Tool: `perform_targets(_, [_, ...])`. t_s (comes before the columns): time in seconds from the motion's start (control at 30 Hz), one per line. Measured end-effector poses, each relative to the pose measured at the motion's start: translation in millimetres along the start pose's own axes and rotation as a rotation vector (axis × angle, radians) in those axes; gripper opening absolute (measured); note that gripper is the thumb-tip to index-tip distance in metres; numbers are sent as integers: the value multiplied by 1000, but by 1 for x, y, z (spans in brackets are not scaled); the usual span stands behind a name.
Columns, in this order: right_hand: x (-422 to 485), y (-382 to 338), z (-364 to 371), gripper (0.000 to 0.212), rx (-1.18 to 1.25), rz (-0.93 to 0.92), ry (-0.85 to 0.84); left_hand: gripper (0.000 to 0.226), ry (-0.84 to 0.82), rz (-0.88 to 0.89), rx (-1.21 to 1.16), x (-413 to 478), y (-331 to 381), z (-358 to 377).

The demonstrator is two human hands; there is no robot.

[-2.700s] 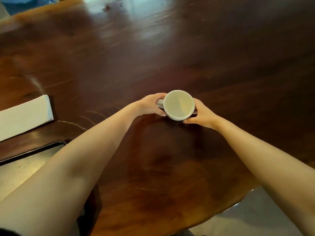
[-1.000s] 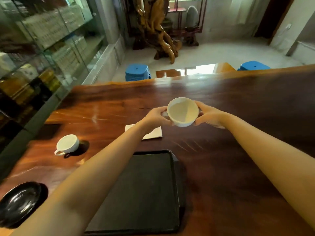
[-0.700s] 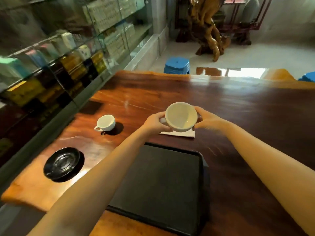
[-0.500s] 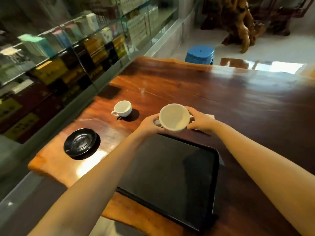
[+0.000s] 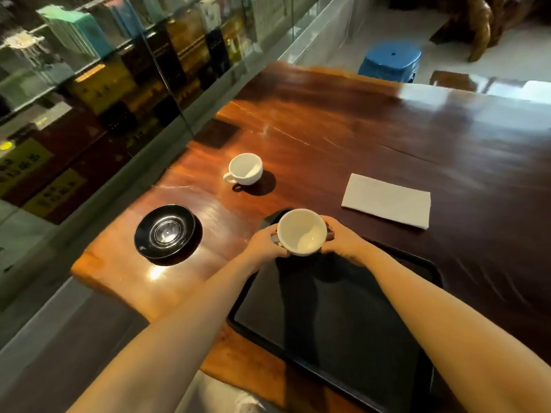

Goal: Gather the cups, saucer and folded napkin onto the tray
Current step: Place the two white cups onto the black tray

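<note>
While hands cradle it, round glossy cup [image 5: 301,232] gleams.

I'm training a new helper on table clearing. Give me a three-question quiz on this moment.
1. True or false: the tray already has the black saucer on it.
2. Which hands hold the large white cup? A) left only B) right only C) both
3. Fill in: the folded napkin lies on the ____, beyond the tray.

Key: 1 false, the saucer sits on the table. 2 C, left hand and right hand grip it at the tray's far corner. 3 table.
</note>
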State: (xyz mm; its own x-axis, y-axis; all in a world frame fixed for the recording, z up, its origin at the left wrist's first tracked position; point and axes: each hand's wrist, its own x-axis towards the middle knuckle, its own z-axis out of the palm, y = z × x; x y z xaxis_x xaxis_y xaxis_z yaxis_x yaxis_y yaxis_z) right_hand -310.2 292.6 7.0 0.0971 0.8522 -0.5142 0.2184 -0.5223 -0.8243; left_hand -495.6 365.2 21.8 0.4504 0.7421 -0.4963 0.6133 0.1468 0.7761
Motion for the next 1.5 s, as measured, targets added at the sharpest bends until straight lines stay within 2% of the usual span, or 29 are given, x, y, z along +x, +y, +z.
perform_targets(0.27, [17,15,12,81,46,74,57,68,-51,64,75,27,-19,1])
perform_targets(0.53, [20,14,8,79,48,115,42,71,-186,112,333,42,-15,-7])
perform_targets(0.67, [20,6,1,79,-11,166,-23,63,-211,113,475,46,-8,-13])
perform_targets(0.77, [26,-7,-13,81,-160,218,-96,57,-241,121,539,50,4,-25])
perform_targets(0.87, [35,-26,-33,76,-229,278,-123,67,-361,99,677,55,26,-46])
perform_targets(0.97, [47,-52,-46,65,-287,346,-92,61,-436,81,813,67,46,-74])
perform_targets(1.07, [66,-84,-50,55,-345,396,-104,77,-420,39,830,81,65,-102])
perform_targets(1.27, [118,-139,-35,63,-374,385,-159,70,-364,-63,814,108,73,-157])
perform_targets(1.5, [186,-147,2,74,-423,345,-133,58,-331,-187,829,143,37,-207])
